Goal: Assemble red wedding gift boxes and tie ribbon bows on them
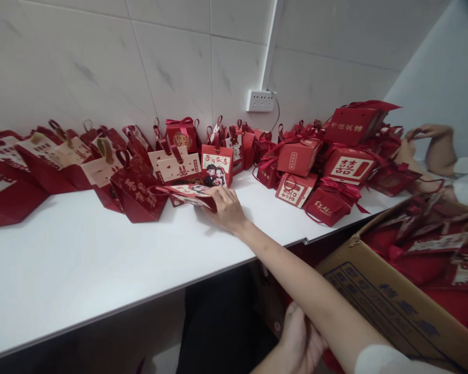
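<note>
My right hand (228,208) is closed on the near end of a red gift box (193,190), which is tilted on its side above the white table, its printed card face turned up. Beside it on the left stands a dark red gift box (138,189) with gold lettering. Just behind is an upright gift box with a cartoon couple (217,166). Low in the view, my left hand (298,335) is beneath my right forearm, thumb upward; the forearm hides most of its fingers, and whatever it may hold does not show.
Several red gift boxes with ribbon handles line the white table (101,270) along the tiled wall. More are piled at right (347,166). A cardboard carton (374,296) full of red boxes stands at the front right. Another person's hand (427,131) is behind the pile.
</note>
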`<state>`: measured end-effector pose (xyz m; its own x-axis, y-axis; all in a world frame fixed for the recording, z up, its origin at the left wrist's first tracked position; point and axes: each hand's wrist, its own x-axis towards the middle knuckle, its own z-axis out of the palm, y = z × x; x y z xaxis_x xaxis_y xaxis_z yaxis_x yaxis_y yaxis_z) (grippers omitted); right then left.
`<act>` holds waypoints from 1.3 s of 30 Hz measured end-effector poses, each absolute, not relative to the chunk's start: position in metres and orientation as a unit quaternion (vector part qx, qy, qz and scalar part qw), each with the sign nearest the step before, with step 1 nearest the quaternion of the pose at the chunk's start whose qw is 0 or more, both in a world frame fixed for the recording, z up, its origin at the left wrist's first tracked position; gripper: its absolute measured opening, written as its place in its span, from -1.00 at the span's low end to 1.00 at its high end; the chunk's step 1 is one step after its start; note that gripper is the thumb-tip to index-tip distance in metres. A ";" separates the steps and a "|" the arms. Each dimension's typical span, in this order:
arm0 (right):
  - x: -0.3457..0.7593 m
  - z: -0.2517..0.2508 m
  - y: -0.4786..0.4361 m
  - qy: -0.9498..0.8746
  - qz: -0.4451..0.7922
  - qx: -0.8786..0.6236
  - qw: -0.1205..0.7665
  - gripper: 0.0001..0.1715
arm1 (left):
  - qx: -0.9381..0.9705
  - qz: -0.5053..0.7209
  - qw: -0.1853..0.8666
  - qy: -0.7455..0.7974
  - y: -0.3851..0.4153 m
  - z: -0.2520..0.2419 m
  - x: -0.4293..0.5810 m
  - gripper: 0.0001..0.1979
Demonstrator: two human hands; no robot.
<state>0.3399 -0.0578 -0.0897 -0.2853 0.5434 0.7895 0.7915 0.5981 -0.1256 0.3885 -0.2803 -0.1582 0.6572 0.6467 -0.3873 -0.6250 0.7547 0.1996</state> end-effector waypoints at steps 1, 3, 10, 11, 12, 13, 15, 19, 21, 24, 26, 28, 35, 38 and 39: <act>0.340 -0.089 -0.057 -0.791 -0.149 -0.422 0.418 -0.63 | 0.027 0.356 0.907 0.225 -0.275 -0.157 0.386 -0.76; 0.341 -0.087 -0.054 -0.801 -0.162 -0.406 0.409 -0.64 | 0.032 0.371 0.898 0.236 -0.264 -0.153 0.382 -0.77; 0.351 -0.086 -0.044 -0.820 -0.174 -0.364 0.406 -0.65 | 0.172 0.348 0.886 0.254 -0.249 -0.146 0.372 -0.70; 0.354 -0.088 -0.044 -0.819 -0.169 -0.367 0.407 -0.64 | 0.206 0.333 0.882 0.261 -0.249 -0.149 0.369 -0.66; 0.357 -0.089 -0.044 -0.819 -0.167 -0.369 0.406 -0.63 | 0.246 0.317 0.877 0.263 -0.248 -0.152 0.366 -0.63; 0.360 -0.089 -0.044 -0.820 -0.166 -0.371 0.404 -0.62 | 0.293 0.303 0.869 0.259 -0.247 -0.155 0.361 -0.60; 0.365 -0.090 -0.045 -0.824 -0.167 -0.378 0.389 -0.61 | 0.401 0.268 0.841 0.244 -0.244 -0.156 0.350 -0.59; 0.366 -0.088 -0.046 -0.842 -0.165 -0.386 0.339 -0.61 | 0.577 0.145 0.767 0.241 -0.235 -0.134 0.325 -0.84; 0.364 -0.086 -0.048 -0.852 -0.170 -0.387 0.309 -0.62 | 0.605 0.083 0.763 0.210 -0.230 -0.120 0.314 -0.80; 0.359 -0.083 -0.053 -0.863 -0.191 -0.387 0.264 -0.64 | 0.599 0.086 0.773 0.189 -0.222 -0.111 0.305 -0.74; 0.356 -0.082 -0.055 -0.865 -0.214 -0.381 0.245 -0.61 | 0.583 0.129 0.772 0.217 -0.216 -0.118 0.302 -0.71; 0.352 -0.082 -0.057 -0.868 -0.238 -0.368 0.235 -0.56 | 0.565 0.181 0.761 0.264 -0.209 -0.130 0.303 -0.68; 0.345 -0.088 -0.057 -0.883 -0.269 -0.337 0.187 -0.48 | 0.534 0.290 0.741 0.287 -0.202 -0.149 0.309 -0.58; 0.342 -0.087 -0.059 -0.889 -0.270 -0.328 0.170 -0.48 | 0.526 0.321 0.729 0.297 -0.205 -0.146 0.311 -0.63; 0.340 -0.084 -0.061 -0.890 -0.268 -0.328 0.170 -0.48 | 0.529 0.329 0.724 0.297 -0.207 -0.144 0.311 -0.65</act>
